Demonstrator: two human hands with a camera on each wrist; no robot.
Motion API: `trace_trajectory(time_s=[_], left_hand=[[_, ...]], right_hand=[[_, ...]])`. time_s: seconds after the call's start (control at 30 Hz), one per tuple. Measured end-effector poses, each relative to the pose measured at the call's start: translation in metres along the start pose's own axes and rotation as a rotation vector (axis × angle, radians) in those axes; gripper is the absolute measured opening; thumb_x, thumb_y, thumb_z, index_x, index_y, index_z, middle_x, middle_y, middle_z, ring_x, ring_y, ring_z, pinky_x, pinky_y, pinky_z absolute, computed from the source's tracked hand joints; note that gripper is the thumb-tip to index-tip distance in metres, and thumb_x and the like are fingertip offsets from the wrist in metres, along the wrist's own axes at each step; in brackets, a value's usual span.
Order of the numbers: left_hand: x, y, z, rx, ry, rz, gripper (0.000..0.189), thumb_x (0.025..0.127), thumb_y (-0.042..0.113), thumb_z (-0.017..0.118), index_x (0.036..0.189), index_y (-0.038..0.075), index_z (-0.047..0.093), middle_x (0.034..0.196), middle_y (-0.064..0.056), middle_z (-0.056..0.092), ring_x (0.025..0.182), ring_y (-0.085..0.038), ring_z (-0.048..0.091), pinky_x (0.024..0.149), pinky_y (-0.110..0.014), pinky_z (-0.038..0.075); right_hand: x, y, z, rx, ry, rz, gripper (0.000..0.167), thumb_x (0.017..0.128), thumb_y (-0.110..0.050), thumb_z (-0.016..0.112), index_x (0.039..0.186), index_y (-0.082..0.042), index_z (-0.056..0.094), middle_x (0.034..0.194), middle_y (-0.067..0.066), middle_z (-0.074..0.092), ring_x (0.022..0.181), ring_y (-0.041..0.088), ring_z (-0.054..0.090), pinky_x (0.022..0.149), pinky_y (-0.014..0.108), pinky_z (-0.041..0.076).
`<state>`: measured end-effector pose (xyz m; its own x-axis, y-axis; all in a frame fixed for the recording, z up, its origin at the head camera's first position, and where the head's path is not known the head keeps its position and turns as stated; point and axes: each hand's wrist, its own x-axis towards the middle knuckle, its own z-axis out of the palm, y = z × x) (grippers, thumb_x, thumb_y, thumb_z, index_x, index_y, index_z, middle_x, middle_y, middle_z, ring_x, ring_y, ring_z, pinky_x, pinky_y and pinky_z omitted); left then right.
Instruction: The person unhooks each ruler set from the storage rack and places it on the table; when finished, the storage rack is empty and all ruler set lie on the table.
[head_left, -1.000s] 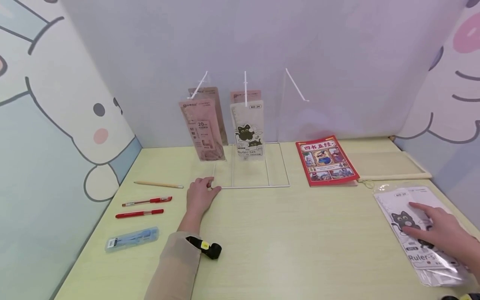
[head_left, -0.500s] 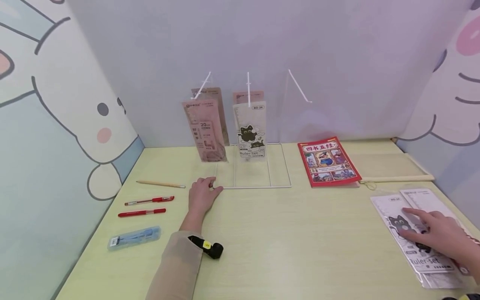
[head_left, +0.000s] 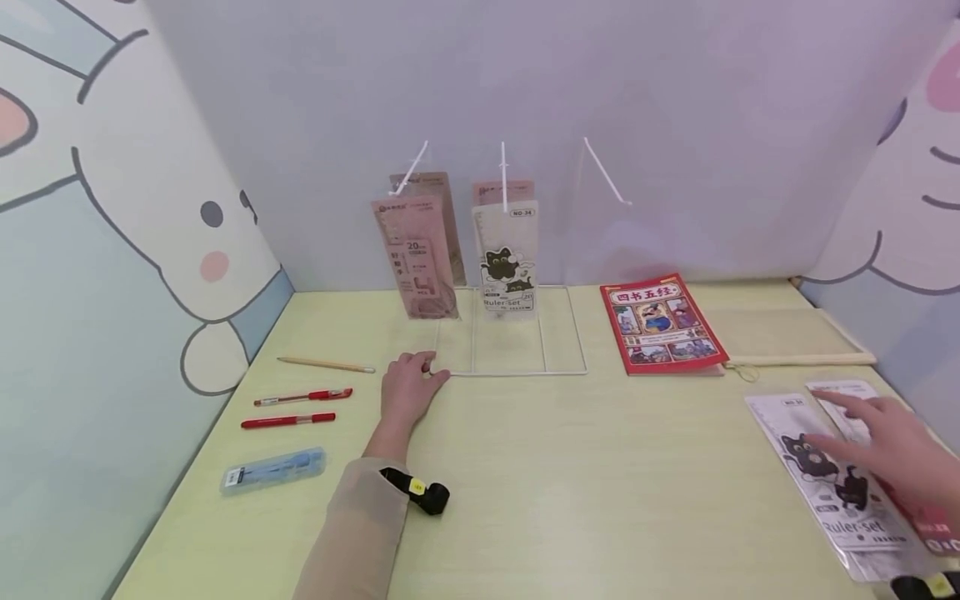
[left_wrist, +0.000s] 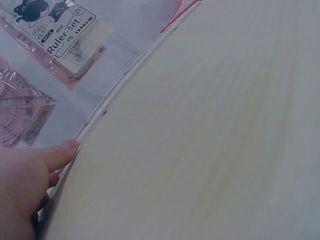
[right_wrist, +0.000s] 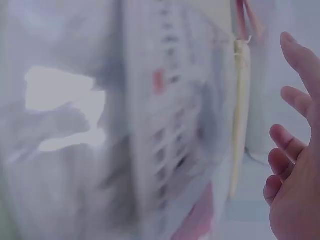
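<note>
While the left hand point(head_left: 408, 390) grips the wire rack point(head_left: 517, 374) at its near-left corner, the right hand point(head_left: 900, 458), thumb and forefinger apart, lies over 2 flat packs point(head_left: 832, 500); contact cannot be confirmed. Hanging packs point(head_left: 416, 258) face the left grip from beyond.

Right hand point(head_left: 896, 454) partly hides rear ruler packet point(head_left: 843, 390); contact unclear. Right wrist view: packaging point(right_wrist: 170, 125) blurred, print unreadable, hand cut by right edge. Left hand point(head_left: 407, 387) covers near-left corner of wire rack point(head_left: 517, 375); left wrist view crops it left and bottom. Brown pack point(head_left: 450, 221) mostly behind pink pack point(head_left: 401, 229). Lettering on red pen point(head_left: 287, 421) too small.
</note>
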<state>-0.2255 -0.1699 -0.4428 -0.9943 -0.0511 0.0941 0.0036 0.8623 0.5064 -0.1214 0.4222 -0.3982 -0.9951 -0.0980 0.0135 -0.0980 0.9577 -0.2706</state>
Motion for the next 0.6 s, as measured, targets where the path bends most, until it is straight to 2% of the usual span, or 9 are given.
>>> trace_trajectory(time_s=[0.1,0.23,0.33,0.43,0.6], left_hand=[[0.000,0.001,0.001,0.001,0.009,0.000,0.049,0.087,0.043,0.062,0.125,0.013,0.060,0.102,-0.005,0.056,0.099,-0.030,0.048,0.084,-0.045,0.037],[-0.001,0.001,0.001,0.000,-0.002,0.000,0.049,0.087,0.043,0.062,0.126,0.012,0.059,0.102,-0.005,0.057,0.099,-0.029,0.048,0.085,-0.045,0.037],[-0.001,0.002,0.001,0.000,-0.007,0.005,0.049,0.087,0.042,0.062,0.126,0.012,0.059,0.102,-0.005,0.057,0.099,-0.029,0.049,0.084,-0.045,0.038],[0.000,0.003,0.000,0.006,0.001,0.008,0.049,0.087,0.042,0.063,0.126,0.012,0.060,0.101,-0.005,0.057,0.098,-0.029,0.049,0.083,-0.044,0.038],[0.001,0.003,-0.002,-0.002,0.002,-0.002,0.049,0.087,0.042,0.063,0.126,0.013,0.060,0.101,-0.005,0.056,0.097,-0.028,0.048,0.084,-0.044,0.038]], right_hand=[[0.023,-0.025,-0.011,0.111,-0.020,-0.077,0.075,0.084,-0.034,0.069,0.138,0.005,0.036,0.113,0.035,0.042,0.094,0.047,0.044,0.066,0.056,0.040],[0.063,-0.076,-0.011,0.234,-0.022,-0.217,0.070,0.084,-0.029,0.071,0.140,0.000,0.039,0.116,0.029,0.045,0.097,0.042,0.048,0.067,0.048,0.044],[0.095,-0.121,-0.001,0.315,-0.031,-0.285,0.069,0.084,-0.028,0.071,0.141,-0.005,0.040,0.121,0.025,0.042,0.103,0.041,0.048,0.075,0.051,0.046],[0.124,-0.167,0.009,0.386,-0.018,-0.365,0.068,0.084,-0.029,0.070,0.142,-0.008,0.039,0.130,0.022,0.040,0.112,0.041,0.045,0.085,0.058,0.041],[0.163,-0.238,0.014,0.472,0.006,-0.454,0.069,0.084,-0.034,0.070,0.143,-0.017,0.039,0.143,0.015,0.032,0.125,0.037,0.035,0.093,0.056,0.037]])
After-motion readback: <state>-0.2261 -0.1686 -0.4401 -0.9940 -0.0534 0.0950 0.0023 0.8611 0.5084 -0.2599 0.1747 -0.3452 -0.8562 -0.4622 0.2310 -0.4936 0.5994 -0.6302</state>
